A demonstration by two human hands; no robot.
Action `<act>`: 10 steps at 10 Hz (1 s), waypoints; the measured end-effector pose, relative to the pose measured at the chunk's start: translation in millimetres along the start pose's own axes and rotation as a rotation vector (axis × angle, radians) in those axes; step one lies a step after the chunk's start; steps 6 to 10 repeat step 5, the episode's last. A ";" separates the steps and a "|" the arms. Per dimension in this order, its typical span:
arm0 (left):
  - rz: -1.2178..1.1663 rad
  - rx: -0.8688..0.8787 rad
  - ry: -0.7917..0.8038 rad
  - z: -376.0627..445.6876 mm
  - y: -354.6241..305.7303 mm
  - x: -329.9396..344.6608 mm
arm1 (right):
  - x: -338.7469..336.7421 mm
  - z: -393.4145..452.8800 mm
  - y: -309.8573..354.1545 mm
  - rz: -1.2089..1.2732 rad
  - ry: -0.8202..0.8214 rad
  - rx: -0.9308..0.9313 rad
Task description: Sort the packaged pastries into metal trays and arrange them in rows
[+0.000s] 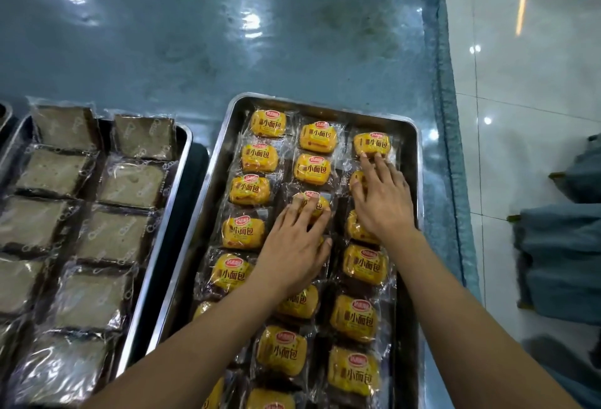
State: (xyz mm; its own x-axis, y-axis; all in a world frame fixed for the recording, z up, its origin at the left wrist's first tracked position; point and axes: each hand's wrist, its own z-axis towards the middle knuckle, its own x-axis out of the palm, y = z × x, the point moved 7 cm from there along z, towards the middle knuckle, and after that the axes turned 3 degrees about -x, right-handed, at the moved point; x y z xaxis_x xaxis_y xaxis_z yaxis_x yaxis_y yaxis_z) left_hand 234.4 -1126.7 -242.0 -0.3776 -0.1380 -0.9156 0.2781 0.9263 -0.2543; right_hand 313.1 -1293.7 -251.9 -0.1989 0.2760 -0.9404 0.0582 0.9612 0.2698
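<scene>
My left hand [292, 246] and right hand [383, 200] lie flat, fingers straight, pressing yellow bun packets [366, 267] in the metal tray [418, 181] beneath them.

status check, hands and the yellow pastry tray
Both hands flat: left hand on middle row, right hand on right row. Yellow pastries in three rows in steel tray. Nothing blocking.
</scene>
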 end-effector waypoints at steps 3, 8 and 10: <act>-0.008 0.013 -0.054 -0.4 1.4 -8.9 | 2.7 -39.4 9.6 -0.045 -0.103 -0.071; -0.026 -0.023 -0.113 -15.9 5.7 -26.4 | -12.1 -42.6 27.4 -0.007 -0.148 -0.096; -0.026 -0.023 -0.113 -15.9 5.7 -26.4 | -12.1 -42.6 27.4 -0.007 -0.148 -0.096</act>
